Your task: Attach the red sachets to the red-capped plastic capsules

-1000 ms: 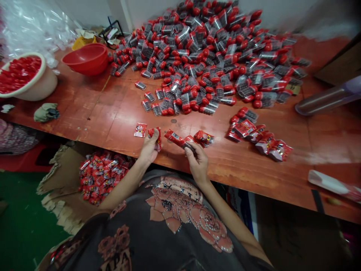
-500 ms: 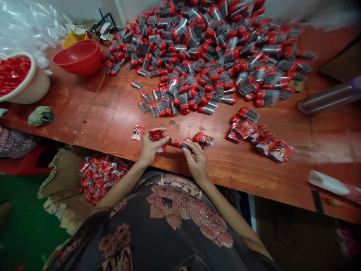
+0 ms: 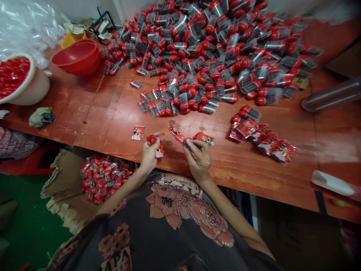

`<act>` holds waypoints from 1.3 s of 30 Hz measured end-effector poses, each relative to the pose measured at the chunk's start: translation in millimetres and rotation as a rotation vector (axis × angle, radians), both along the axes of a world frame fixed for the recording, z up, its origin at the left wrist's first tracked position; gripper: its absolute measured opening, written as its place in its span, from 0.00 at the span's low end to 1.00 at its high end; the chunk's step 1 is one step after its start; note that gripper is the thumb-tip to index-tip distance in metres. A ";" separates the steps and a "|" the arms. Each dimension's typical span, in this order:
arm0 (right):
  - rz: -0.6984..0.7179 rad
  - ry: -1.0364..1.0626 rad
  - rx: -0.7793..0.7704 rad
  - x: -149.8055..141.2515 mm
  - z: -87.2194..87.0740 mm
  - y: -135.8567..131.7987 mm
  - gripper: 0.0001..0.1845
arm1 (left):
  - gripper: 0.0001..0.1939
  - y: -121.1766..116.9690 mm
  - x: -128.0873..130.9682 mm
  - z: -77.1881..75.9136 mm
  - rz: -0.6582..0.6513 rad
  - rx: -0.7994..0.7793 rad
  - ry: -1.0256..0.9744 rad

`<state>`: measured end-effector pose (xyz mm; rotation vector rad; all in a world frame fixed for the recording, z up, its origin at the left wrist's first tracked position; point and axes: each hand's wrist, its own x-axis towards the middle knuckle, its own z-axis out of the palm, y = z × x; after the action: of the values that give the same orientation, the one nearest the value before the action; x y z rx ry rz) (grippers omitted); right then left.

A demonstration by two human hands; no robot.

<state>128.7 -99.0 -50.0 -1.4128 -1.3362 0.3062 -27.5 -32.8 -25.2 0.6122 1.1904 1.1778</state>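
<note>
Reddish-brown boards of a worktable [image 3: 113, 98] cross the frame, scuffed and glossy, with a green floor [image 3: 25, 222] at lower left. Near the centre, the left hand [image 3: 148, 156] holds a crinkled red packet [image 3: 159, 151] between thumb and fingers. The right hand [image 3: 199, 158] has its fingertips drawn narrow on the lower end of a slim red strip [image 3: 175, 132], tilted up to the left. Handling of small packets seems to be in hand, one piece to each hand; moving the strip would call for a light pinch, since its thin film looks slippery and easily creased.

A flat, square sachet [image 3: 138, 133] lies left of the hands, and a puffier packet [image 3: 203, 137] just beyond the right one. Red-capped clear tubes [image 3: 184, 99], rigid and rounded, heap across the upper centre. Shiny wrapped packets [image 3: 104, 175] fill a ragged cardboard box [image 3: 60, 175] at lower left.
</note>
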 end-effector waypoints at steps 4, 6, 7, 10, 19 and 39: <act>0.026 -0.080 0.008 -0.6 -6.0 -0.2 0.26 | 0.18 -16.7 7.1 1.1 -0.150 -0.114 -0.053; 0.061 -0.115 0.017 -1.6 -6.7 -1.6 0.26 | 0.20 -19.6 11.4 2.2 -0.130 -0.125 -0.072; 0.082 -0.130 0.016 -2.2 -6.1 -2.6 0.26 | 0.19 -19.5 13.0 2.8 -0.118 -0.128 -0.081; 0.135 -0.114 -0.015 -4.4 -1.9 -5.3 0.25 | 0.18 -16.6 15.2 4.4 -0.109 -0.112 -0.101; 0.204 0.722 -0.374 -16.9 3.5 -4.2 0.15 | 0.15 -16.2 9.0 -1.2 -0.087 -0.044 -0.061; 0.178 0.829 -0.359 -27.4 11.9 -7.7 0.13 | 0.16 -21.1 14.9 2.2 -0.103 0.000 -0.080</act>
<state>101.4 -106.6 -38.0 -1.2275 -0.7258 1.1567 -12.7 -53.8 -23.0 0.6144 1.0789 1.1050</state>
